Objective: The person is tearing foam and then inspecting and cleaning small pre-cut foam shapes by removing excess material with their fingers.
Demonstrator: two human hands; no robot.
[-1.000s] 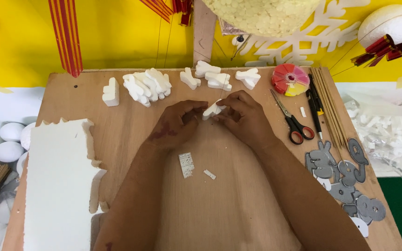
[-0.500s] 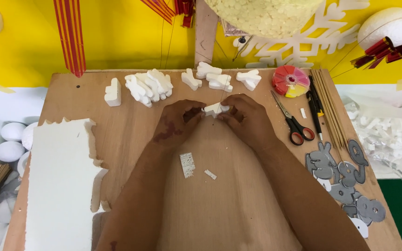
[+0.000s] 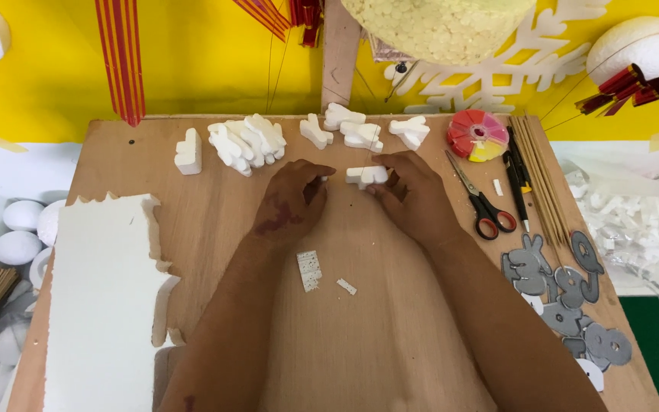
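left hand (image 3: 293,200): laid low on the wooden surface (image 3: 215,252), fingers curled, tips just beside the foam piece; grip not closed on anything.
right hand (image 3: 415,194): grip pinched on the small white foam piece (image 3: 366,175), held at its right end.
foam piece: mid-surface, betw. both hands, below the back row of foam cutouts (image 3: 247,140).
nearby: scissors w/ red handles (image 3: 482,202) right of right hand; foam scraps (image 3: 310,270) near the forearms; big foam slab (image 3: 101,297) at left.
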